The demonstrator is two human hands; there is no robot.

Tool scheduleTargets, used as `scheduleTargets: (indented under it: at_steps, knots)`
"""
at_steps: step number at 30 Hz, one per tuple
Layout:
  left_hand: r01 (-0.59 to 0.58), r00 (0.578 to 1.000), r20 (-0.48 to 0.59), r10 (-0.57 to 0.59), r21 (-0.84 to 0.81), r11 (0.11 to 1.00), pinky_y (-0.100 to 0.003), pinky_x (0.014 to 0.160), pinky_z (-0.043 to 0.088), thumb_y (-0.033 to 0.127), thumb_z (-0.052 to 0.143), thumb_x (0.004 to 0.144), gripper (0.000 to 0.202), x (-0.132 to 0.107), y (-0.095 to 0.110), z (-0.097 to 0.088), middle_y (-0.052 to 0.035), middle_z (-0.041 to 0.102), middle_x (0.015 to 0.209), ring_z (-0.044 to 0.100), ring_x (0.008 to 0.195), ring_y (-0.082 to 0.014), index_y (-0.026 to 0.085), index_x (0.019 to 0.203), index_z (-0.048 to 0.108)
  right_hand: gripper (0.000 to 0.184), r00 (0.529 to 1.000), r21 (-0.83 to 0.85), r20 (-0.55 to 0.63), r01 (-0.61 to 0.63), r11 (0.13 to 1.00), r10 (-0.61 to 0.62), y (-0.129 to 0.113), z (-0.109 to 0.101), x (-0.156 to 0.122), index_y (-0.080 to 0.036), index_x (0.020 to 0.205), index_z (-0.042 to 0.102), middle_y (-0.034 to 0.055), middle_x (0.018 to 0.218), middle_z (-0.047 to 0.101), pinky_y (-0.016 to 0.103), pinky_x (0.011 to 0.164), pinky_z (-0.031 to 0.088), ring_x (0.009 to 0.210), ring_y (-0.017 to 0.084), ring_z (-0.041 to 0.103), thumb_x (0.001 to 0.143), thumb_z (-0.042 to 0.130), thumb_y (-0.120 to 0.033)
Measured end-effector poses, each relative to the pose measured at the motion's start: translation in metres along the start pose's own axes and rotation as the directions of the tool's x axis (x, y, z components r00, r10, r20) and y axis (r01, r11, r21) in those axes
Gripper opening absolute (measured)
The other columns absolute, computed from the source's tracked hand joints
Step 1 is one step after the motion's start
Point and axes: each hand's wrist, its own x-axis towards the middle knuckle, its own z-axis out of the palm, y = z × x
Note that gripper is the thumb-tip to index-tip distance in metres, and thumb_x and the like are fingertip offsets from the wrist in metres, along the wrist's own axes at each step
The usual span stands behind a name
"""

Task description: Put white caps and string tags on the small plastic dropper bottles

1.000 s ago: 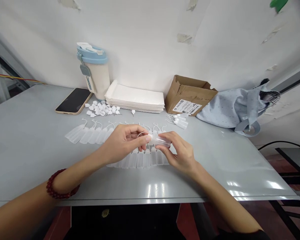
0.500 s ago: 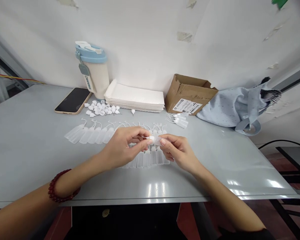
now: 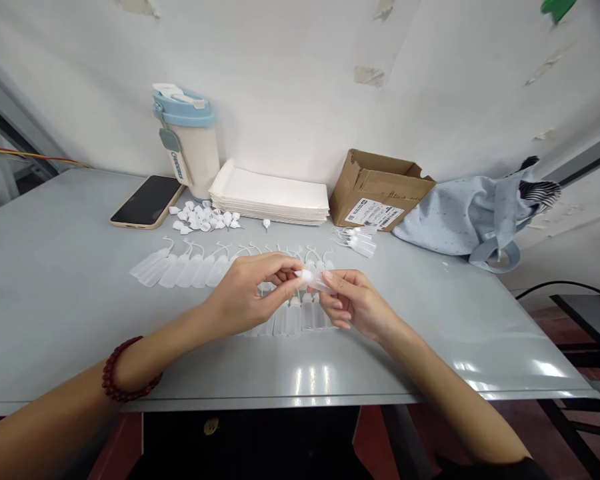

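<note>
Over the middle of the table my left hand (image 3: 253,290) pinches a white pointed cap (image 3: 306,275) between thumb and fingers. The cap sits at the neck of a small clear squeeze bottle (image 3: 322,283), whose body my right hand (image 3: 355,300) grips. Beneath both hands lies a row of similar bottles (image 3: 287,319), partly hidden. Behind my left hand runs another row of clear bottles (image 3: 173,270) with thin curved stems at their tops. Loose white caps (image 3: 200,217) with fine needle tips are heaped farther back, one lying apart.
Along the wall stand a blue-lidded tumbler (image 3: 195,153), a stack of white envelopes (image 3: 270,197), a cardboard box (image 3: 380,190) and a light blue cloth bag (image 3: 450,213). A phone (image 3: 147,200) lies at left. A few more bottles (image 3: 359,241) rest before the box.
My right fingers have shifted along the bottle, so more of its body shows, now tilted down to the right. The cap remains in my left fingers.
</note>
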Motion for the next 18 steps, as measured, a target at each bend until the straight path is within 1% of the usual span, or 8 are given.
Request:
scheduleTargets:
  at_steps: [1,3,5,8,10,12,14,18]
  knots:
    - [0.079,0.997,0.004,-0.079,-0.053,0.995,-0.018,0.065,0.056,0.021,0.061,0.086,0.012,0.001,0.002,-0.001,-0.0015,0.070,0.079,0.066,0.066,-0.0094,0.013,0.094,0.064,0.032,0.995,-0.090,-0.050,0.087,0.992,-0.092,0.000,0.001,-0.001,-0.015,0.075,0.063,-0.0068,0.053,0.040,0.018,0.037,0.032,0.040,0.004,0.033,0.088,0.057,-0.044]
    - [0.236,0.972,0.010,-0.237,-0.140,0.962,-0.018,0.063,0.056,0.026,0.060,0.087,0.013,0.002,0.005,-0.003,0.0001,0.068,0.074,0.066,0.063,-0.0095,0.015,0.091,0.064,0.023,0.946,-0.326,-0.137,0.238,0.915,-0.295,0.002,0.004,-0.003,-0.016,0.084,0.065,-0.0037,0.061,0.050,0.021,0.045,0.040,0.047,0.006,0.045,0.087,0.059,-0.038]
    - [0.356,0.934,0.041,-0.354,-0.188,0.915,-0.018,0.059,0.055,0.030,0.060,0.087,0.016,0.004,0.008,-0.005,0.0010,0.066,0.068,0.064,0.060,-0.0095,0.015,0.086,0.064,0.018,0.863,-0.554,-0.150,0.331,0.764,-0.483,0.005,0.005,-0.004,-0.017,0.097,0.066,-0.0002,0.071,0.060,0.023,0.050,0.044,0.055,0.008,0.051,0.087,0.060,-0.031]
    - [0.469,0.882,0.176,-0.438,-0.216,0.856,-0.018,0.057,0.052,0.034,0.057,0.088,0.023,0.007,0.009,-0.008,0.0009,0.065,0.063,0.062,0.057,-0.0092,0.015,0.078,0.064,0.020,0.728,-0.764,-0.032,0.425,0.486,-0.685,0.009,0.006,-0.004,-0.019,0.106,0.065,0.0031,0.080,0.064,0.024,0.053,0.046,0.063,0.012,0.055,0.087,0.060,-0.024]
    - [0.494,0.864,0.241,-0.442,-0.239,0.836,-0.019,0.059,0.052,0.036,0.057,0.088,0.025,0.008,0.008,-0.008,0.0007,0.064,0.064,0.061,0.058,-0.0093,0.015,0.076,0.065,0.022,0.646,-0.831,0.067,0.458,0.316,-0.760,0.010,0.005,-0.003,-0.019,0.109,0.065,0.0027,0.077,0.063,0.025,0.054,0.047,0.062,0.012,0.053,0.087,0.060,-0.019]
    - [0.491,0.865,0.258,-0.430,-0.265,0.830,-0.020,0.060,0.052,0.037,0.058,0.087,0.024,0.008,0.008,-0.009,0.0005,0.065,0.066,0.061,0.059,-0.0097,0.015,0.079,0.066,0.024,0.587,-0.859,0.143,0.473,0.194,-0.797,0.011,0.004,-0.002,-0.018,0.111,0.064,0.0025,0.074,0.060,0.026,0.056,0.047,0.061,0.012,0.052,0.088,0.059,-0.016]
    - [0.481,0.871,0.262,-0.417,-0.277,0.832,-0.020,0.061,0.051,0.037,0.059,0.087,0.023,0.008,0.007,-0.009,0.0005,0.064,0.067,0.061,0.060,-0.0100,0.016,0.081,0.066,0.026,0.551,-0.870,0.192,0.479,0.120,-0.812,0.012,0.003,-0.002,-0.017,0.114,0.062,0.0039,0.077,0.060,0.027,0.057,0.048,0.062,0.013,0.052,0.088,0.057,-0.014]
    - [0.459,0.881,0.261,-0.395,-0.269,0.846,-0.020,0.061,0.051,0.036,0.058,0.087,0.022,0.006,0.007,-0.009,0.0005,0.064,0.066,0.060,0.061,-0.0105,0.016,0.083,0.066,0.032,0.520,-0.876,0.253,0.481,0.036,-0.816,0.014,0.003,-0.001,-0.019,0.121,0.058,0.0054,0.080,0.061,0.027,0.057,0.049,0.065,0.014,0.054,0.090,0.054,-0.013]
